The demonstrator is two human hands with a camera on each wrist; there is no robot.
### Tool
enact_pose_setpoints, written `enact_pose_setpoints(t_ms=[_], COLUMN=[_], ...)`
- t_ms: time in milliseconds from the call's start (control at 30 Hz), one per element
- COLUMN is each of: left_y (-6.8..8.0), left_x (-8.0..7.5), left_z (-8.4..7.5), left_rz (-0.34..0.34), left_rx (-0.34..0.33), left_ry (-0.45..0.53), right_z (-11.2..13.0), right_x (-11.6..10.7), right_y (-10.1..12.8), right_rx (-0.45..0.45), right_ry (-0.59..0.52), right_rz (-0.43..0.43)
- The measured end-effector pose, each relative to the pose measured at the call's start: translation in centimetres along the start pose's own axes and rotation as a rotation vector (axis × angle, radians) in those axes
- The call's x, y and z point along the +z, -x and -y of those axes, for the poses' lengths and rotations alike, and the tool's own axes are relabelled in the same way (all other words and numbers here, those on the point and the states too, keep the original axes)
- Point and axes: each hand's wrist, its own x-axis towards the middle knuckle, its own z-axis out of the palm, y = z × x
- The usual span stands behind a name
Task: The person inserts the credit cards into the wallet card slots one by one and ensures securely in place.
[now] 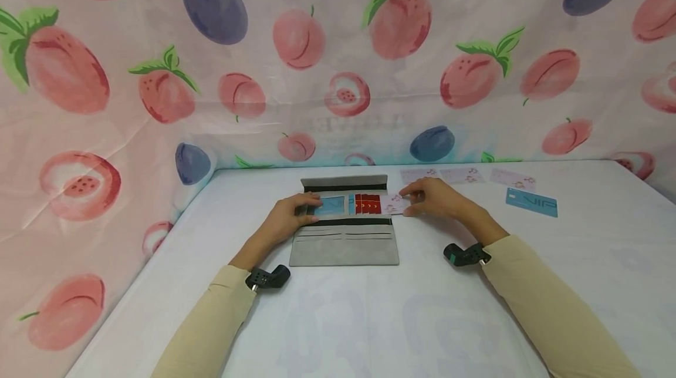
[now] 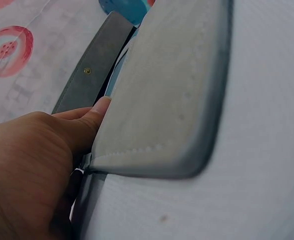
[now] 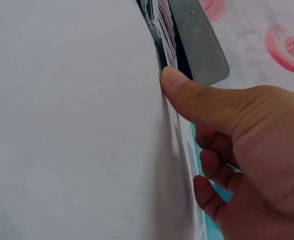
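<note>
A grey wallet [image 1: 343,246] lies open on the white table [image 1: 369,319]. Its card slots hold a blue card [image 1: 331,206] and a red card [image 1: 368,203]. My left hand [image 1: 293,213] rests on the wallet's left side, its fingers stretched over the blue card. The left wrist view shows its thumb [image 2: 94,112] against the edge of the wallet [image 2: 171,100]. At the wallet's right edge, my right hand [image 1: 430,197] pinches a pale pink card [image 1: 393,204]. In the right wrist view the thumb [image 3: 186,90] presses that card's edge beside the wallet's grey flap [image 3: 201,45].
Three pale pink cards [image 1: 465,175] lie in a row along the table's back edge. A blue VIP card [image 1: 531,202] lies to their right. A fruit-print cloth [image 1: 338,61] walls in the back and left sides.
</note>
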Motion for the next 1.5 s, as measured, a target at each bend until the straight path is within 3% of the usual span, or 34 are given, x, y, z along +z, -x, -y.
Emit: enact_pose_setpoints(t_ms=[433,567,867,1500], left_y=[0.2,0.3,0.2,0.1], left_x=[-0.1,-0.1,-0.2,-0.2], left_z=[0.0,0.1,-0.3,-0.4], left_rz=[-0.011,-0.029,0.007,0.007], left_rx=[0.030,0.046,-0.007,-0.034], left_ry=[-0.001,-0.012,-0.010,-0.001], right_z=[1.1,1.4,1.3,1.6], right_x=[1.2,1.4,1.6,2.1], right_y=[-0.6,-0.7,-0.7,-0.9], right_rx=[-0.108,-0.104,-0.127,-0.181], right_ry=[-0.025,-0.018,-0.019,-0.008], right_rz=[-0.032,-0.047,-0.041,-0.083])
